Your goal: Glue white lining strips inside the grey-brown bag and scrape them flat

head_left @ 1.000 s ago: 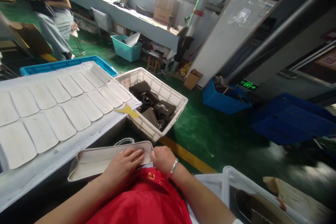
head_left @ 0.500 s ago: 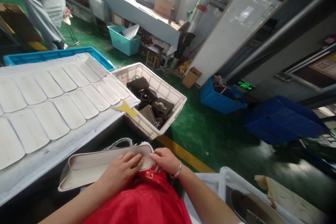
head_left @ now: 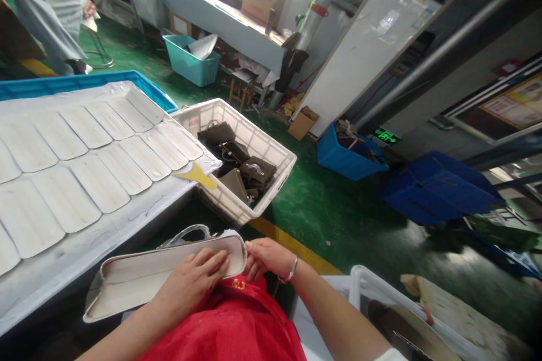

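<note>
Pale panel has dipped leftward; left hand atop, right hand at edge.

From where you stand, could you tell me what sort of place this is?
Probably a bag-making workshop: pale panels lie in rows on the worktable, dark handbags fill part of a white crate, and both hands are on a pale-lined piece.

1. Shiny metal bangle, right: smooth.
2. Bright red cloth apron, near: soft creases, mostly matt.
3. White rounded flat panels, left: matt, faintly streaked.
4. White latticed plastic crate: slight sheen.
5. Green painted floor: patchy gloss.
6. Brown cardboard box, far: matt.
</note>
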Motion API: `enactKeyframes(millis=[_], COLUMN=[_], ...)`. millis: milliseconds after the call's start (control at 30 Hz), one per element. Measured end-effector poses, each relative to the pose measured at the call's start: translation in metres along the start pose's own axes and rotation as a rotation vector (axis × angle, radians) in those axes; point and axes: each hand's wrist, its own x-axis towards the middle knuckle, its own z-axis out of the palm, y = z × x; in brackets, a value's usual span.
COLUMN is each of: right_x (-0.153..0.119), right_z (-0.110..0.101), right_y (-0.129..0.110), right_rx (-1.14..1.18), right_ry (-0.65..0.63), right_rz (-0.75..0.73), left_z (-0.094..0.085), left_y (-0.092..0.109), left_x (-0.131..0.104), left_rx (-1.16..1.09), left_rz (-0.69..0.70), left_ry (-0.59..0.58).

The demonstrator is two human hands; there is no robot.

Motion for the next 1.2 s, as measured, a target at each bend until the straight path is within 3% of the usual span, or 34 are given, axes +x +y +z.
enactKeyframes(millis=[67, 133, 233, 533, 667, 733, 767, 833, 900, 967, 1033, 1200], right_x=[0.005, 0.010, 0.013, 0.012, 0.010, 0.012, 0.014, 0.016, 0.018, 0.019, 0.021, 0.025], right_z=[-0.007, -0.010, -0.007, 0.003, 0.004, 0.001, -0.001, -0.006, -0.010, -0.013, -0.015, -0.020], right_y=[0.010, 0.017, 0.016, -0.024, -0.022, -0.019, -0.018, -0.017, -0.020, -0.024, -0.028, -0.035], right_rx=[0.280, 0.343, 0.272, -0.038, -0.153, -0.196, -0.210, -0.233, -0.264, -0.313, -0.367, -0.418], right_ry=[-0.067, -0.053, -0.022, 0.080, 0.100, 0.079, 0.061, 0.022, -0.013, -0.052, -0.088, -0.163], right_rz=[-0.002, -0.044, -0.059, 0.089, 0.086, 0.077, 0.076, 0.082, 0.095, 0.129, 0.175, 0.244], left_z=[0.000, 0.000, 0.000, 0.001, -0.020, -0.040, -0.050, -0.066, -0.073, -0.068, -0.060, -0.056], left_y=[-0.001, -0.001, -0.002, -0.003, 0.003, -0.002, -0.006, -0.020, -0.038, -0.057, -0.072, -0.090], left_x=[0.001, 0.002, 0.002, 0.009, 0.003, -0.016, -0.029, -0.063, -0.095, -0.119, -0.131, -0.123], left_rx=[-0.028, -0.052, -0.064, -0.083, -0.233, -0.397, -0.475, -0.590, -0.673, -0.858, -1.091, -1.451], left_rz=[-0.012, -0.029, -0.034, -0.056, -0.061, -0.186, -0.323, -0.693, -1.024, -1.134, -1.121, -1.122], left_ry=[-0.008, -0.021, -0.031, -0.076, -0.100, -0.020, 0.072, 0.314, 0.417, 0.284, 0.125, -0.091])
